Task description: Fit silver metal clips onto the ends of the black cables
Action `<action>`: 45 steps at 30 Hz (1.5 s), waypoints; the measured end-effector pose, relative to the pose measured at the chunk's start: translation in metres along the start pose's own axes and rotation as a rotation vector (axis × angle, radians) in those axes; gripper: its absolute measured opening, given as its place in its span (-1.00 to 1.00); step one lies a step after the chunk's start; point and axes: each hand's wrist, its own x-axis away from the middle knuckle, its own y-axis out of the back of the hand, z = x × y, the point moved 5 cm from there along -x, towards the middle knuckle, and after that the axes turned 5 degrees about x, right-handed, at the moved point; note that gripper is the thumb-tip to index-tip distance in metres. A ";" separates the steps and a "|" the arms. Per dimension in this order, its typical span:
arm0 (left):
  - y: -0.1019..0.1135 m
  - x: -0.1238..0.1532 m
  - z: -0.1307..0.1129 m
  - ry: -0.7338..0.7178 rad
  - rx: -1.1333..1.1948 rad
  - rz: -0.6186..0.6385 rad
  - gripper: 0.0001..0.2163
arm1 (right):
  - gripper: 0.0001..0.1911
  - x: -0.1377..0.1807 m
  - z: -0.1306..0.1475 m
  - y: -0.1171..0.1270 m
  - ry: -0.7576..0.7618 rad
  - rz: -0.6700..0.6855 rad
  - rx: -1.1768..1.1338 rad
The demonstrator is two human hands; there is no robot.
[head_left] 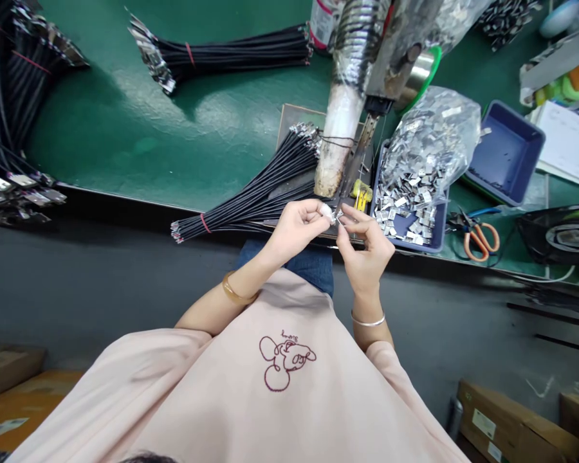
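My left hand is closed in a pinch, with white wrapping on a fingertip. Facing it, my right hand also pinches, thumb and fingers meeting at a small silvery metal connector piece between the two hands. Its exact shape is too small to make out. Beside my left hand lies a bundle of black cables with a red band near one end and metal-tipped ends at the other. Just right of my right hand, a blue tray holds many loose metal connector shells, partly in a clear bag.
A foil-wrapped duct and a metal arm come down just above my hands. Orange-handled pliers and another blue tray are at right. More banded black cables lie on the green bench.
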 end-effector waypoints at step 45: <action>0.003 0.023 -0.015 -0.569 -1.049 0.164 -0.86 | -0.90 -0.049 -0.080 0.078 -0.130 0.222 1.034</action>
